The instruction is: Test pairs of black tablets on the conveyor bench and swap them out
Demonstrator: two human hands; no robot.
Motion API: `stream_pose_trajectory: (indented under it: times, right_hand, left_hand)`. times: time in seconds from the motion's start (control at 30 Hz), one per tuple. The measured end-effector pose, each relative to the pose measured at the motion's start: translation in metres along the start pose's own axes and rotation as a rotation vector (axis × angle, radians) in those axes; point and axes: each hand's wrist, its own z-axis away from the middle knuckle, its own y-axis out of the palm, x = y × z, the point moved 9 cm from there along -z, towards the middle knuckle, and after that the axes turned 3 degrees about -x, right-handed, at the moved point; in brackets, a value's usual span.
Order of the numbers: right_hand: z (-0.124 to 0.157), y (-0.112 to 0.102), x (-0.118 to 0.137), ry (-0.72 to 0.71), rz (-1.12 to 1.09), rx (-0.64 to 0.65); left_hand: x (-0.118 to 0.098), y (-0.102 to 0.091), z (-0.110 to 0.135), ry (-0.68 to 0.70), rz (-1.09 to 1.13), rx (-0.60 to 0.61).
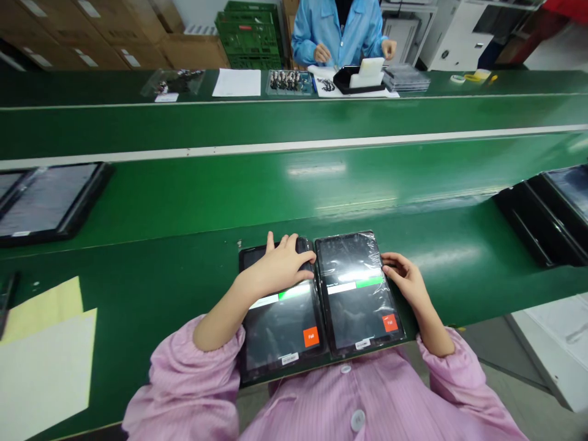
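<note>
Two black tablets lie side by side at the near edge of the green bench. Across the upper part of the left tablet rests my left hand, its fingers spread and its thumb side near the gap between the tablets. The right tablet has a wrinkled clear film on it. My right hand pinches that tablet's right edge, thumb near the top face and fingers curled at the side. Both screens are lit, each with a white and green bar and an orange-red "Fail" square. Small barcode labels sit at their lower edges.
More tablets lie at the left, and several dark ones lean at the right. Yellow and white paper sheets are at the near left. Across the bench, a person in a blue coat works behind a parts tray and a black holder.
</note>
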Motion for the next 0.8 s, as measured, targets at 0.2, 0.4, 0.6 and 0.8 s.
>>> stream_pose_trajectory:
  times: [0.2, 0.4, 0.6, 0.8]
  right_hand:
    - [-0.001, 0.002, 0.006, -0.038, 0.055, 0.025]
    - [-0.001, 0.005, 0.006, -0.024, 0.071, 0.067]
    - [-0.004, 0.006, 0.010, -0.030, 0.073, 0.036]
    - [-0.006, 0.007, 0.008, -0.014, 0.035, 0.049]
  left_hand:
    - [0.006, -0.005, 0.000, 0.014, 0.003, -0.030]
    - [0.006, -0.005, -0.001, -0.002, -0.071, -0.062]
    - [-0.002, -0.007, -0.005, -0.034, -0.116, -0.067]
    - [0.033, -0.004, 0.008, 0.031, 0.172, 0.057]
